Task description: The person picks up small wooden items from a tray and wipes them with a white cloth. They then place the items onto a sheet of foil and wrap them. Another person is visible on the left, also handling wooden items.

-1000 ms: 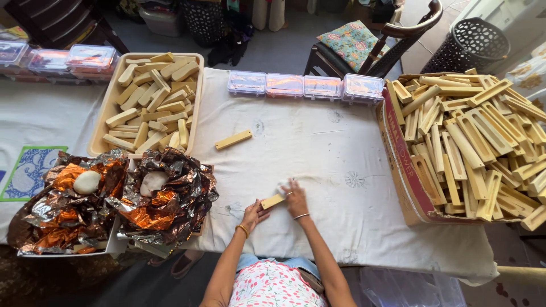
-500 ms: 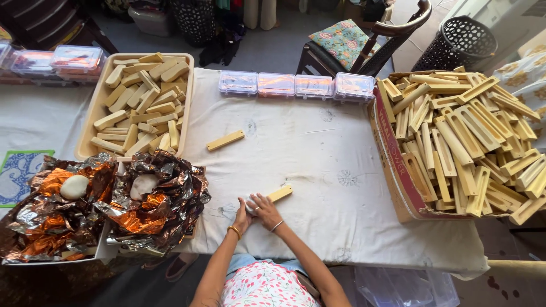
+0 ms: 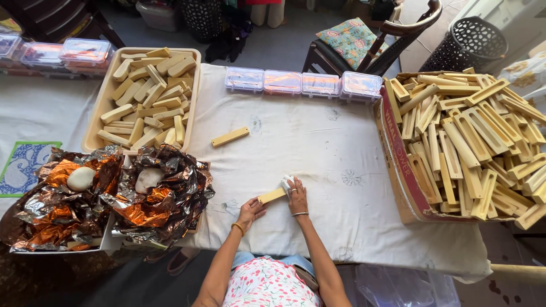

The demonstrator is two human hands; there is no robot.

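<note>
The bar (image 3: 272,195), a pale yellow block, lies flat on the white tabletop (image 3: 318,142) near its front edge, between my two hands, and I read the setup as a wiping station with stock on either side. Far left sit two heaps of crinkled foil (image 3: 159,187), copper and silver, each cradling a white lump (image 3: 81,178), probably kept close for reach. Above them a tray (image 3: 94,122) holds stacked bars, and a loose bar (image 3: 230,137) lies alone on the cloth beside it. My left hand (image 3: 249,211) rests at the bar's near end, fingers loosely curled and touching it to steady it, not clamped round it. My right hand (image 3: 296,196) presses a small white rag (image 3: 286,182) against the bar's far end, fingers closed over the rag. Along the back runs a row of clear boxes (image 3: 301,83). Far right a carton (image 3: 398,165) is piled with wooden sticks (image 3: 472,136). Half a second ago both hands were bunched together left of the bar; now they have spread to its two ends.
</note>
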